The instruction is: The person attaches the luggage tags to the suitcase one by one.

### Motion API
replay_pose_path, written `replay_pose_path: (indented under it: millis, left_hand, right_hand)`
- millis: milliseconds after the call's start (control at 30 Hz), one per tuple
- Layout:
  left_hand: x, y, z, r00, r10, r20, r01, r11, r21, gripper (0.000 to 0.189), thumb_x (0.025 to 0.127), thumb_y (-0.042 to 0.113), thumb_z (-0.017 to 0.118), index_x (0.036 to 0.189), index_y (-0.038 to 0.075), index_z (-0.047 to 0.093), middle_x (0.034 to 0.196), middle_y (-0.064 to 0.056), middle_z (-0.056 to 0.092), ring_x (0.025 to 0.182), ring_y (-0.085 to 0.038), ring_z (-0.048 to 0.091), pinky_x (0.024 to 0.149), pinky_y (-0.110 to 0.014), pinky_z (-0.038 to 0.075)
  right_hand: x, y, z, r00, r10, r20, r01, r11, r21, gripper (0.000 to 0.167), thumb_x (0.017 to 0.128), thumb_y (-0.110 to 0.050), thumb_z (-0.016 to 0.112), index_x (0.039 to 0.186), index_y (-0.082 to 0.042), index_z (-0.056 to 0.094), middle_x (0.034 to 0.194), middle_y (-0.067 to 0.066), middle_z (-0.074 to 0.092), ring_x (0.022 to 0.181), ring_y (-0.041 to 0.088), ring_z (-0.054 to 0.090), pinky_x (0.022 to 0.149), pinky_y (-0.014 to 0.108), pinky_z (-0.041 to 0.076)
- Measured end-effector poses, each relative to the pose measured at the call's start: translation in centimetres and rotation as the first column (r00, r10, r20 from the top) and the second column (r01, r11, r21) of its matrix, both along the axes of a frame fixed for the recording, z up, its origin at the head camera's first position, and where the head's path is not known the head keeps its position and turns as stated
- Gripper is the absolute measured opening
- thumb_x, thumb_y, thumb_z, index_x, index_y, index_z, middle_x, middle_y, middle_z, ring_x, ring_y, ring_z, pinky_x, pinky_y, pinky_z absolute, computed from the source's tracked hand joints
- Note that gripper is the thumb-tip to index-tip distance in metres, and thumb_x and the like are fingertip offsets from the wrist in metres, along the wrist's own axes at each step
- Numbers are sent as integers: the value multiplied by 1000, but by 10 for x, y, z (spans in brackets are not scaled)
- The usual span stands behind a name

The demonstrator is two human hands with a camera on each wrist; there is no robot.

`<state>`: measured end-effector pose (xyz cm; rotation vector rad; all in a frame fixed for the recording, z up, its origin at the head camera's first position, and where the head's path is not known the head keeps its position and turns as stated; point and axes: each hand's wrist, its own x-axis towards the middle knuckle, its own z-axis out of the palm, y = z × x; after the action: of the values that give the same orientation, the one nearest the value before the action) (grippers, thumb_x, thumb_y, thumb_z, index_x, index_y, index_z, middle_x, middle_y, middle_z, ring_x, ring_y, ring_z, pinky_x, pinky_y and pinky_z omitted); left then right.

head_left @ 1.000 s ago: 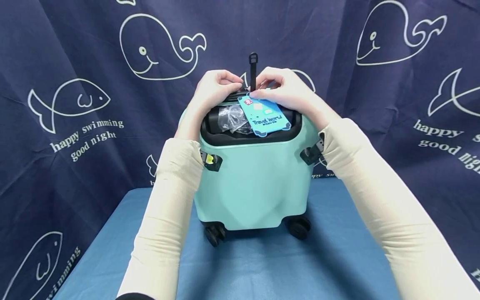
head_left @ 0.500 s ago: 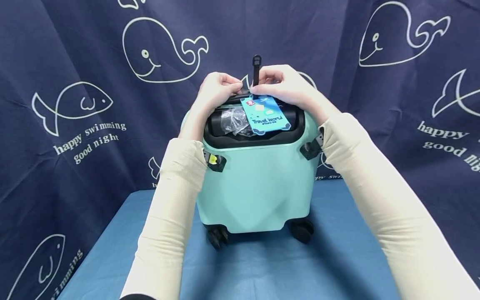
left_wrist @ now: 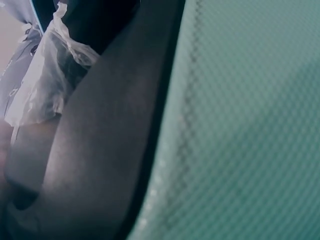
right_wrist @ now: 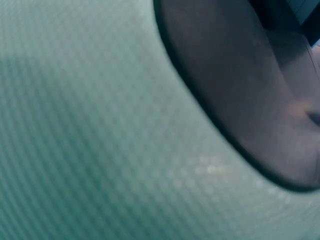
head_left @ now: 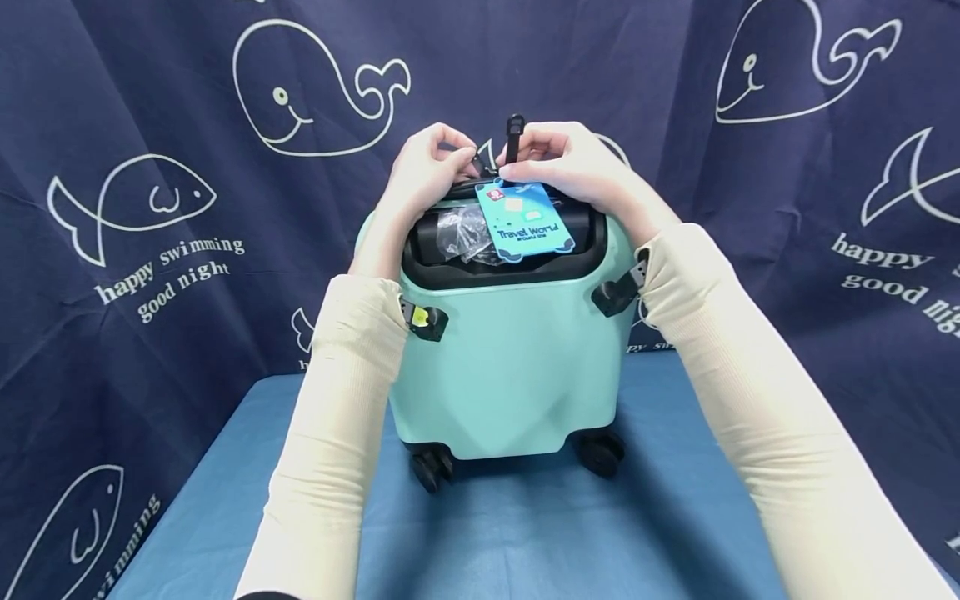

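Note:
A mint-green suitcase (head_left: 510, 367) stands upright on black wheels. At its black top handle (head_left: 468, 190) hangs a blue luggage tag (head_left: 527, 221) printed "Travel World". Its black strap (head_left: 514, 133) sticks up with a buckle at the end. My right hand (head_left: 566, 162) pinches the strap's base between thumb and fingers, just above the tag. Beside it, my left hand (head_left: 431, 171) pinches a thin dark strap piece at the handle. The wrist views show mostly the ribbed green shell (left_wrist: 250, 120) and the dark recess (right_wrist: 225, 75); the fingertips' work is hidden there.
Crumpled clear plastic (head_left: 463, 233) lies in the recess under the handle. Black wheels (head_left: 600, 454) rest on the blue-covered table (head_left: 495, 533). Behind the suitcase hangs a navy curtain (head_left: 465, 50) with whale and fish drawings.
My left fingers have lifted slightly, and a dark strap piece now shows at their tips. The tag has swung a little left and hangs straighter. My right hand keeps its pinch.

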<state>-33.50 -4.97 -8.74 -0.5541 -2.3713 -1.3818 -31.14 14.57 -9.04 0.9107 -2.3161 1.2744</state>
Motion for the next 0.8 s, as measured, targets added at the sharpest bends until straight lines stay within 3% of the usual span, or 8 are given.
replay_pose_path:
  millis: [167, 333, 433, 567, 667, 800]
  left_hand:
    - [0, -1, -1, 998, -54, 23, 53, 997, 55, 22, 93, 17, 58, 111, 5, 63, 78, 1, 67, 77, -5, 65, 81, -19, 50]
    - [0, -2, -2, 999, -47, 3, 47, 999, -16, 28, 86, 24, 68, 108, 5, 67, 93, -4, 72, 82, -4, 64, 79, -18, 47]
    - [1, -3, -3, 999, -51, -20, 50, 998, -41, 24, 83, 22, 72, 99, 5, 68, 88, -1, 73, 79, -2, 64, 77, -17, 45]
    - [2, -3, -2, 999, -30, -27, 27, 995, -94, 12, 85, 22, 70, 92, 13, 66, 73, 7, 67, 72, -2, 61, 73, -17, 41]
    - [3, -3, 0, 1000, -4, -14, 2, 989, -147, 9, 88, 27, 66, 90, 20, 61, 73, 10, 65, 74, -2, 58, 73, -18, 37]
    - [3, -3, 0, 1000, -7, -5, 6, 989, -151, 9, 89, 28, 64, 87, 22, 57, 77, 11, 66, 80, -2, 57, 75, -18, 35]
  right_hand:
    - [-1, 0, 0, 997, 64, 30, -62, 996, -60, 12, 84, -9, 68, 96, -10, 66, 78, -8, 68, 74, 5, 60, 71, 18, 43]
    - [-2, 1, -1, 998, 60, 6, -60, 996, -64, 13, 83, -10, 69, 96, -11, 66, 77, -8, 68, 74, 6, 60, 72, 19, 42]
    - [-2, 3, -1, 999, 48, -4, -48, 997, -65, 10, 83, -14, 70, 93, -13, 67, 75, -7, 67, 72, 7, 58, 71, 20, 41]
    - [-1, 3, -1, 1000, 26, 9, -26, 998, -64, 8, 85, -20, 68, 91, -14, 68, 74, -7, 66, 71, 8, 54, 69, 21, 39]
    - [0, 4, 0, 1000, -14, 11, 15, 999, -45, 13, 87, -27, 67, 89, -14, 68, 74, -7, 64, 72, 10, 52, 68, 22, 37]
    - [0, 5, -1, 999, -36, 18, 37, 999, -37, 15, 88, -29, 66, 89, -14, 70, 75, -8, 63, 74, 11, 52, 68, 22, 37]
